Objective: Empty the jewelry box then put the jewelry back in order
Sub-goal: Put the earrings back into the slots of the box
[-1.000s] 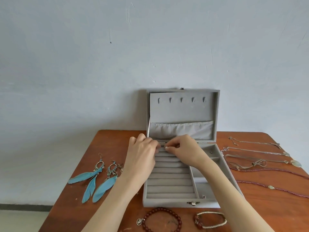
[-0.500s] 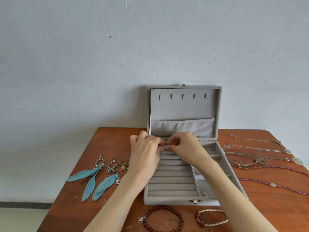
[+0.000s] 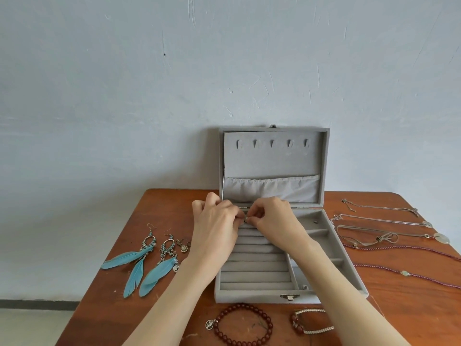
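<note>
At the frame's centre, the left hand (image 3: pixel 214 228) and right hand (image 3: pixel 274 221) together pinch a small ring (image 3: pixel 245 219) over the open jewelry box (image 3: pixel 262 294), fingers curled.

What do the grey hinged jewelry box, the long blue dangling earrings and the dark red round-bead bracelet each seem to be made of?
Grey hinged jewelry box: looks covered in matte velvety fabric, no shine, with a small metal clasp.
Long blue dangling earrings: seemingly real or imitation feathers, with visible vanes, hung from dull, aged-looking metal hoops.
Dark red round-bead bracelet: smooth, slightly glossy beads, possibly wood, stone or resin; it cannot be told which.
</note>
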